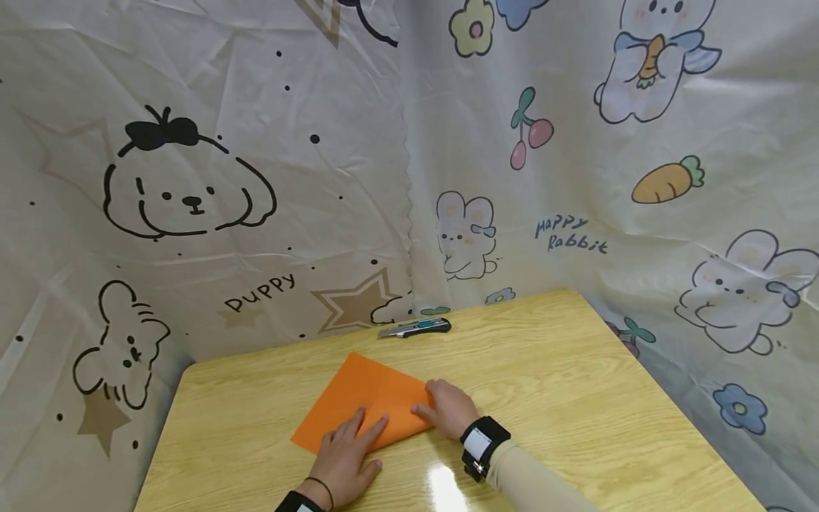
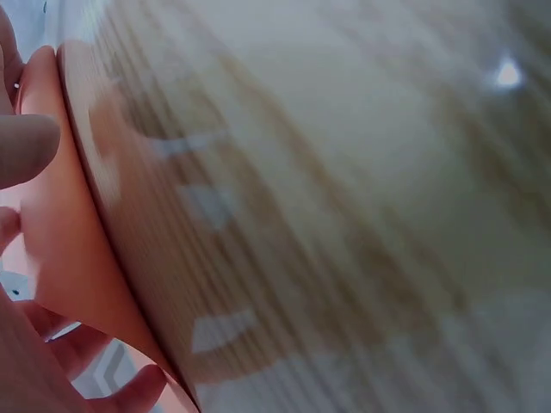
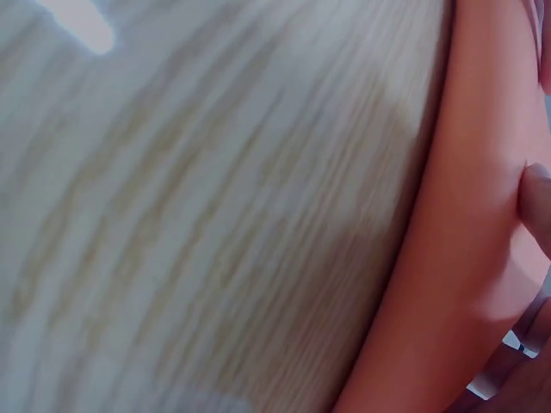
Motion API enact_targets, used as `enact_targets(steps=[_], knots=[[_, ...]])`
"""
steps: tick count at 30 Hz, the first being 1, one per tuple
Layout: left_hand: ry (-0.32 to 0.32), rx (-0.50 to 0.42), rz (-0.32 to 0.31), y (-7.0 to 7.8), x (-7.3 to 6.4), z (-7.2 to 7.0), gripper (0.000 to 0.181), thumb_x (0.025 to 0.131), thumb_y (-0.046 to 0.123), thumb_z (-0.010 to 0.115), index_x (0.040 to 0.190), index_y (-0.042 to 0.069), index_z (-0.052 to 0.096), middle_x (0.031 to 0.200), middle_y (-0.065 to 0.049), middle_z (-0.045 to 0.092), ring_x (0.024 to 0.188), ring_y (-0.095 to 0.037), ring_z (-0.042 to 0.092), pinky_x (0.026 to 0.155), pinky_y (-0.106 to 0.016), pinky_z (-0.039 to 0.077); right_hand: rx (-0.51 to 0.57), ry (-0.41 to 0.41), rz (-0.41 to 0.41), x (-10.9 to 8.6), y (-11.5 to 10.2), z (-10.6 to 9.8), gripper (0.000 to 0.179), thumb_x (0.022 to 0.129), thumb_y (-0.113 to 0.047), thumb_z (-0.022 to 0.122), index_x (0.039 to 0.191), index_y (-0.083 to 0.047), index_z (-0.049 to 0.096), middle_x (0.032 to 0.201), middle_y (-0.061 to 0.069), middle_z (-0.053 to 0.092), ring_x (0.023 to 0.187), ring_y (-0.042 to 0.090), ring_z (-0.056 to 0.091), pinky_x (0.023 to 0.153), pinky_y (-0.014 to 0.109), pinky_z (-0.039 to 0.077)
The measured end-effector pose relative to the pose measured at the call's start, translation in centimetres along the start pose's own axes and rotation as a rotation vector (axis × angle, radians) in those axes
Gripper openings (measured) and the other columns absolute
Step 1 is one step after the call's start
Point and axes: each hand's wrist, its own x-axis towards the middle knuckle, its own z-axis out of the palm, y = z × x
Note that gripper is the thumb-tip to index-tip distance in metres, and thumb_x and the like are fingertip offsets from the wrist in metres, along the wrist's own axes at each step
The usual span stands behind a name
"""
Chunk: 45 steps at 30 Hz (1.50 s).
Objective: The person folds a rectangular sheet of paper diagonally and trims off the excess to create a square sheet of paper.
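A sheet of orange paper (image 1: 358,387), which looks folded, lies on the wooden table with a corner pointing away from me. My left hand (image 1: 342,462) rests on its near left part, fingers spread and fairly straight. At the right corner my right hand (image 1: 453,409) holds the paper, thumb on top and fingers bent at the edge. From the left wrist, the orange paper (image 2: 73,232) bows along its near edge, with fingers around it. The right wrist view shows the near edge of the paper (image 3: 439,258) and a thumb (image 3: 538,202) touching it; the other fingers are partly hidden.
A utility knife (image 1: 416,327) with its blade out lies near the far edge of the wooden table (image 1: 544,370). Behind and beside the table hangs a printed cloth (image 1: 358,213) with cartoon animals.
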Motion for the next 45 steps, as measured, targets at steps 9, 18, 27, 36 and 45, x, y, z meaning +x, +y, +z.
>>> enact_targets(steps=[9, 18, 27, 36, 45], knots=[[-0.039, 0.114, -0.007, 0.2, 0.3, 0.6, 0.064, 0.082, 0.055, 0.050, 0.139, 0.035, 0.029, 0.139, -0.012, 0.034, 0.120, -0.033, 0.036, 0.084, -0.058, 0.030, -0.162, 0.129, -0.113, -1.1, -1.5, 0.5, 0.054, 0.080, -0.049, 0.059, 0.120, -0.014, 0.052, 0.113, 0.007, 0.052, 0.096, 0.022, 0.055, 0.079, 0.037, 0.046], [0.029, 0.166, -0.071, 0.6, 1.0, 0.1, 0.049, 0.090, 0.046, 0.042, 0.136, 0.030, 0.038, 0.131, -0.009, 0.044, 0.112, -0.031, 0.044, 0.078, -0.055, 0.035, -0.442, 0.118, -0.492, -3.6, -5.5, 0.9, 0.038, 0.077, -0.047, 0.062, 0.105, -0.023, 0.061, 0.126, 0.005, 0.050, 0.127, 0.030, 0.032, 0.102, 0.048, 0.025], [0.073, 0.182, -0.142, 0.7, 1.4, 0.2, 0.046, 0.091, 0.043, 0.043, 0.135, 0.031, 0.039, 0.136, -0.010, 0.039, 0.109, -0.029, 0.046, 0.077, -0.054, 0.036, -0.463, 0.006, -0.425, -4.8, -5.8, 2.8, 0.067, 0.080, -0.056, 0.052, 0.133, -0.016, 0.042, 0.136, 0.010, 0.041, 0.126, 0.030, 0.034, 0.099, 0.046, 0.030], [0.085, 0.131, -0.111, -0.1, 0.8, 0.5, 0.056, 0.083, 0.041, 0.057, 0.135, 0.026, 0.040, 0.132, -0.018, 0.041, 0.118, -0.036, 0.040, 0.084, -0.055, 0.037, -0.436, -0.043, -0.370, -4.0, -4.7, 3.9, 0.063, 0.087, -0.055, 0.040, 0.139, -0.019, 0.033, 0.141, 0.009, 0.032, 0.130, 0.033, 0.025, 0.101, 0.050, 0.025], [0.072, 0.043, -0.075, -0.9, 0.8, 0.3, 0.053, 0.083, 0.034, 0.059, 0.133, 0.022, 0.044, 0.128, -0.018, 0.043, 0.117, -0.035, 0.040, 0.094, -0.055, 0.029, -0.446, -0.057, -0.359, -2.8, -4.3, 4.3, 0.063, 0.089, -0.056, 0.033, 0.140, -0.019, 0.031, 0.144, 0.010, 0.028, 0.131, 0.035, 0.020, 0.102, 0.053, 0.020]])
